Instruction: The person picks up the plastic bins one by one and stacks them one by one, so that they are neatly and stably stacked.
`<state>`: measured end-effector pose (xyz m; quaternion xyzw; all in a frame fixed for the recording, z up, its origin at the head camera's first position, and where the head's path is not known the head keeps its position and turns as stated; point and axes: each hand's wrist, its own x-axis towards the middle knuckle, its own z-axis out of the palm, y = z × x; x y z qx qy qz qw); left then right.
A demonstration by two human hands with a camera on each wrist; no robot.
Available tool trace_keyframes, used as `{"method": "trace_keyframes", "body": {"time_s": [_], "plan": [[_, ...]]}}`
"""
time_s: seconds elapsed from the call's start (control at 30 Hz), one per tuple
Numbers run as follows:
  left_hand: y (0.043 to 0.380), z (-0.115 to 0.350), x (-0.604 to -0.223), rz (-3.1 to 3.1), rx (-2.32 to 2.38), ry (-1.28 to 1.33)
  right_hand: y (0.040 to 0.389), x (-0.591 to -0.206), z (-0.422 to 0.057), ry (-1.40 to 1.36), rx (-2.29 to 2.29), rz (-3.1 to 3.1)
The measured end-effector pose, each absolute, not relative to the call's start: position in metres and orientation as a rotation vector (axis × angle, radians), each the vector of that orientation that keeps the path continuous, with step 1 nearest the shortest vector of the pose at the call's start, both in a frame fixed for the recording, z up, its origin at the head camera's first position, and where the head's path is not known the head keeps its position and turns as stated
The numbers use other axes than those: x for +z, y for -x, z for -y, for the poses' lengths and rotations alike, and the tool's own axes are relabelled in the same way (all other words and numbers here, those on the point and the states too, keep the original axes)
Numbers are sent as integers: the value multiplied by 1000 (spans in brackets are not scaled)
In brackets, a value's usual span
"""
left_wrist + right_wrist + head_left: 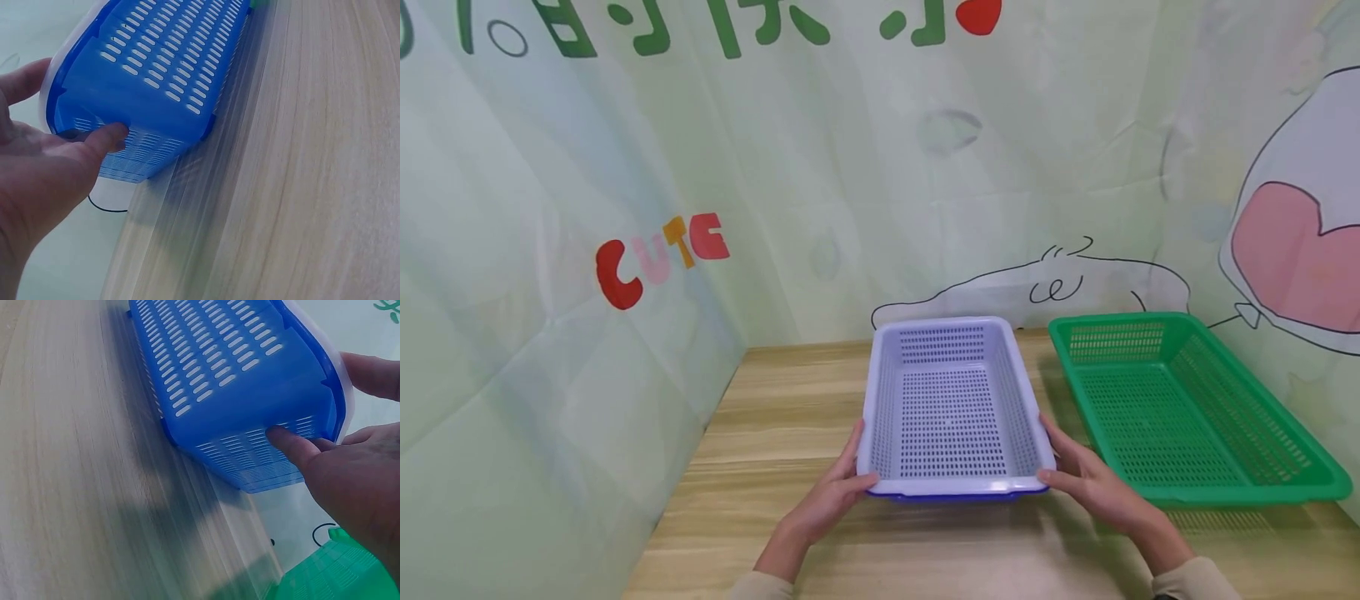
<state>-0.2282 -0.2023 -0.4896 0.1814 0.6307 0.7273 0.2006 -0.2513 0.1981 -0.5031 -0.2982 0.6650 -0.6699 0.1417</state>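
A lavender plastic basket (pixel 955 486) with a slotted floor sits nested inside a blue basket (pixel 150 69), whose edge shows just under the lavender rim in the head view. My left hand (pixel 827 500) grips the pair at the near left corner, thumb over the rim and fingers along the outer side wall. At the near right corner my right hand (pixel 1093 487) holds it the same way. Both wrist views show fingers against the slotted blue wall (pixel 206 356). The blue basket's bottom is close over the wooden table, with shadow beneath it. Inside, the lavender basket is bare.
On the right stands a larger green basket (pixel 1255 493) on the wooden table (pixel 760 467), close to my right hand. A printed cloth backdrop (pixel 820 183) rises behind the table and along its left side.
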Motion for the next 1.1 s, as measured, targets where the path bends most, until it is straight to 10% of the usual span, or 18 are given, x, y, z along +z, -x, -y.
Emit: {"method": "trace_keyframes", "body": {"time_s": [1.1], "plan": [[233, 196, -483, -2022, 1976, -472, 244, -492, -194, 629, -1973, -2142]]}}
